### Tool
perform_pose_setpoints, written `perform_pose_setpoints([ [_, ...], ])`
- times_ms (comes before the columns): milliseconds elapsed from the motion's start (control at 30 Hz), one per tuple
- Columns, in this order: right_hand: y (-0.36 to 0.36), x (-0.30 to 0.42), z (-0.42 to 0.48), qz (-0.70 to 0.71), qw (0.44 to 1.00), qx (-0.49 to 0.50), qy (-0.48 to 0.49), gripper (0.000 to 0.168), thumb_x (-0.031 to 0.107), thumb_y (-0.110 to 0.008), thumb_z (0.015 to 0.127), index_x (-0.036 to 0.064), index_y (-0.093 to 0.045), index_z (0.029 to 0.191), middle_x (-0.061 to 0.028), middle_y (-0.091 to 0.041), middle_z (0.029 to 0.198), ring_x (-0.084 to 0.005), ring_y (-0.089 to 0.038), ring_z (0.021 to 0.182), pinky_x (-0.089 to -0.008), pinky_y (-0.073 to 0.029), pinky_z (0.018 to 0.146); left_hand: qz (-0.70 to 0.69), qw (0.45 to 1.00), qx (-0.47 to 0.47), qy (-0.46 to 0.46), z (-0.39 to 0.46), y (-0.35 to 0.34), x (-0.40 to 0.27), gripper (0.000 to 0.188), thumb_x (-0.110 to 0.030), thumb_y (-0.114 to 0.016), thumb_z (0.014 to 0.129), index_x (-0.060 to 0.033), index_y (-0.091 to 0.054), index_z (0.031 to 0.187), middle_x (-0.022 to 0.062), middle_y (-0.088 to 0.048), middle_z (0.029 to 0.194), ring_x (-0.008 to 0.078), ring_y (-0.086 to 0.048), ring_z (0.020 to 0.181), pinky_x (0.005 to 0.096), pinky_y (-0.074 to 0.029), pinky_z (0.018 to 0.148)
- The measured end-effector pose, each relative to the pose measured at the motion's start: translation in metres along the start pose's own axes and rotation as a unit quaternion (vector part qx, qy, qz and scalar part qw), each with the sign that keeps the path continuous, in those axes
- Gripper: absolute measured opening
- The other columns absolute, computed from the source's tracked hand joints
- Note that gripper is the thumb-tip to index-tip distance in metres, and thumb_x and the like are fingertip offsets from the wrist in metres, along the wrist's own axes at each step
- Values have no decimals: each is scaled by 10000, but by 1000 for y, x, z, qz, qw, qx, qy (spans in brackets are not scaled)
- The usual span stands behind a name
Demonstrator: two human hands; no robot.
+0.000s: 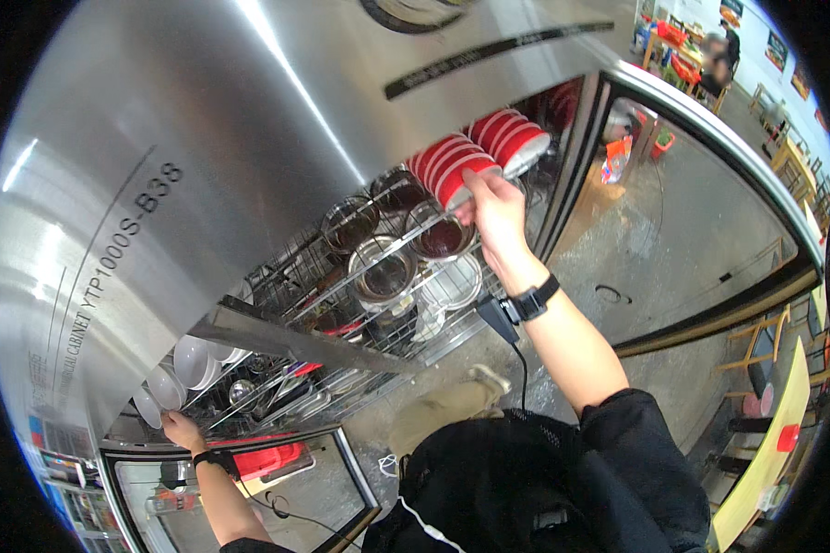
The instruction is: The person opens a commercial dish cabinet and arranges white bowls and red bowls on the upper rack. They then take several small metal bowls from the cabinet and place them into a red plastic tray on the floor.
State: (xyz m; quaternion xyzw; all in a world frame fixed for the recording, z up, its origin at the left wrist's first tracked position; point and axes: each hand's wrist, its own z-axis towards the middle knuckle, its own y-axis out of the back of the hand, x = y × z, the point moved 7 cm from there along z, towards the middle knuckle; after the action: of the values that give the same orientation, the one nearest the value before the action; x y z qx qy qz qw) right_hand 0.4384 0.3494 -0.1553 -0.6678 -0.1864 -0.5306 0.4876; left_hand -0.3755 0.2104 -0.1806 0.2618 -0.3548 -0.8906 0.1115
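My right hand [496,211] holds the near end of a stack of red bowls with white rims [449,162], the thumb on top and the fingers partly hidden. Beside it on the upper wire rack lies a second, similar red stack [508,135]. At the lower left, my left hand [182,430] is at the edge of white bowls [166,388] on another wire shelf. Whether its fingers grip a bowl is unclear. Both hands reach into a tall stainless steel cabinet [200,138] whose two glass doors stand open.
The right glass door [692,214] swings out beside my right arm, the left glass door [304,484] below my left. Glass and metal bowls [382,269] fill the wire racks. A ladle [243,392] lies lower down. A cable [523,377] hangs from my right wrist. Wooden tables stand beyond.
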Motion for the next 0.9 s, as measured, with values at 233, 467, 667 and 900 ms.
perform_pose_setpoints([
  [233,-6,3,1,111,993,-32,-19,148,123,-673,971,-11,-674,908,-78,-672,730,-136,-633,542,-262,-475,499,11,999,-38,-27,10,-4,35,500,-295,-444,1000,136,-676,1099,370,-684,1096,550,-624,1001,559,-462,923],
  [467,14,3,-9,245,968,-56,-17,112,140,-623,983,31,-646,969,-46,-646,767,-147,-578,534,-282,-424,474,-21,992,-125,-15,4,-9,38,429,-250,-455,971,128,-655,998,373,-675,1034,558,-620,969,591,-455,886],
  [667,-29,34,-52,65,977,204,-14,162,143,-657,992,1,-684,1067,-35,-697,857,-83,-548,555,-230,-410,501,38,992,-108,-56,7,-18,53,468,-288,-453,951,95,-697,1067,366,-680,1067,564,-617,979,596,-470,898],
  [900,-177,26,-90,-445,660,528,296,277,256,-671,935,41,-724,1102,-191,-727,945,-379,-718,868,-487,-553,767,-15,989,-141,-29,-1,-12,35,413,-275,-464,911,92,-654,916,313,-678,976,525,-617,920,561,-483,829],
])
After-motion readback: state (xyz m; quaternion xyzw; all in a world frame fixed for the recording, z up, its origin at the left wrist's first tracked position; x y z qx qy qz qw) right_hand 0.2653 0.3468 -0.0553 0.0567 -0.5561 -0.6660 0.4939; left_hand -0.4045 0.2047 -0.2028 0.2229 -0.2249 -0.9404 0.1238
